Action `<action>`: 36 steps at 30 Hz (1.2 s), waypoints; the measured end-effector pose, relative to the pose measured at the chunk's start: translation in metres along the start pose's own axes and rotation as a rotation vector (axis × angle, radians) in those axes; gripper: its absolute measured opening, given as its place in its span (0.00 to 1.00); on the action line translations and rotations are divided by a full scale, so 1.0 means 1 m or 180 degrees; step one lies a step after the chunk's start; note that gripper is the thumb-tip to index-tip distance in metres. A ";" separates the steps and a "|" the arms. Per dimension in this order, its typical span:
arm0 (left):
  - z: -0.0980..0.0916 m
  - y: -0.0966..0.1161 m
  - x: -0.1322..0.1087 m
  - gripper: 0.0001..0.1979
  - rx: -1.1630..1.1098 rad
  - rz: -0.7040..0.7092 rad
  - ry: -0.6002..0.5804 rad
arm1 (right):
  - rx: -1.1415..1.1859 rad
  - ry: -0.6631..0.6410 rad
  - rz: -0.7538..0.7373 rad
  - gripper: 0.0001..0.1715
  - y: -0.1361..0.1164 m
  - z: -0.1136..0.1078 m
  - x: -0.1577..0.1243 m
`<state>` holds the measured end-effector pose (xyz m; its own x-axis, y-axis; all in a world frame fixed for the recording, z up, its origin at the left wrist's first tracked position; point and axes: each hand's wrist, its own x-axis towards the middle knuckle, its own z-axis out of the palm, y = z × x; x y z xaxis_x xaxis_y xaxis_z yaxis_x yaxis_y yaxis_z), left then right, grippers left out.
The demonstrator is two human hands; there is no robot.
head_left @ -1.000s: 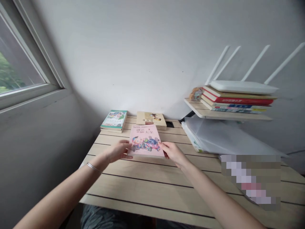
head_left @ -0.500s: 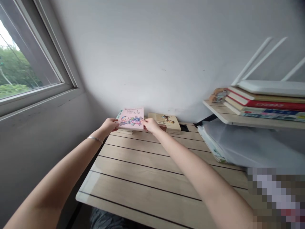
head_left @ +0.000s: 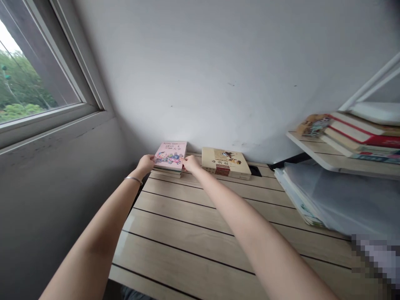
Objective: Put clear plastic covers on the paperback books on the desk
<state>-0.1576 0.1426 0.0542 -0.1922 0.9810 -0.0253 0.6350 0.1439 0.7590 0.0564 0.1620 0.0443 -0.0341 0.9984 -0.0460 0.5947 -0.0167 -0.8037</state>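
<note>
A pink book (head_left: 171, 153) with cartoon figures on its cover lies flat on a small stack of books (head_left: 168, 173) at the far left of the desk. My left hand (head_left: 146, 163) grips its left edge, a thin bracelet on the wrist. At the opposite edge, my right hand (head_left: 190, 163) pinches the cover's lower right side, thumb on top. Fingertips underneath are hidden. Just right of my right hand, a cream-coloured book (head_left: 226, 161) with a brown label and small painted figures lies against the wall.
The slatted wooden desk (head_left: 187, 225) runs toward me. At right, a raised shelf (head_left: 315, 152) bears stacked books (head_left: 359, 133) and a small brown ornament (head_left: 313, 124). Below it sit papers in a translucent cover (head_left: 337, 196). A window (head_left: 34, 75) is at upper left.
The pink book has come down and now lines up with the stack beneath it, both hands still on it. The view has shifted left, showing more of the cream-coloured book.
</note>
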 end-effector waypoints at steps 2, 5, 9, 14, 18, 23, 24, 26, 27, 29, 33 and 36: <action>0.002 -0.002 0.002 0.16 0.0146 0.0105 0.0067 | -0.0013 -0.0014 0.0001 0.24 0.001 0.000 -0.001; 0.001 -0.005 0.003 0.17 0.0328 0.0201 0.0176 | -0.0042 -0.0031 -0.0027 0.23 0.001 0.001 -0.002; -0.004 -0.008 0.001 0.16 0.0486 0.0295 0.0164 | -0.0139 -0.0065 -0.0140 0.22 0.003 0.002 -0.003; -0.013 -0.011 -0.007 0.16 0.0435 0.0563 -0.0076 | -0.0393 -0.0013 -0.0560 0.17 0.006 -0.009 -0.014; -0.021 -0.012 -0.017 0.30 0.0390 0.0847 -0.0216 | -0.0683 0.0072 -0.1220 0.22 0.012 -0.019 -0.037; -0.021 -0.010 -0.026 0.28 0.0719 0.0929 -0.0018 | -0.1030 -0.0040 -0.1701 0.26 0.021 -0.011 -0.051; -0.020 -0.010 -0.027 0.26 0.0764 0.0934 0.0026 | -0.1073 -0.0030 -0.1714 0.25 0.023 -0.008 -0.051; -0.016 -0.009 -0.028 0.24 0.0818 0.0940 0.0098 | -0.1115 0.0004 -0.1714 0.22 0.024 -0.003 -0.049; -0.014 -0.009 -0.028 0.23 0.0832 0.0938 0.0128 | -0.1117 0.0024 -0.1709 0.21 0.024 -0.002 -0.047; -0.012 -0.010 -0.027 0.21 0.0831 0.0927 0.0167 | -0.1100 0.0055 -0.1701 0.19 0.025 0.000 -0.045; -0.011 -0.017 -0.021 0.22 0.0696 0.0898 0.0173 | -0.0984 0.0126 -0.1685 0.18 0.027 0.002 -0.044; -0.010 -0.029 -0.017 0.32 0.0458 0.0834 0.0135 | -0.0818 0.0213 -0.1611 0.19 0.031 0.007 -0.045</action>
<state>-0.1799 0.1204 0.0392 -0.0368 0.9813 0.1888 0.7661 -0.0936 0.6359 0.0709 0.1160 0.0178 -0.3195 0.8800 0.3516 0.6941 0.4699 -0.5454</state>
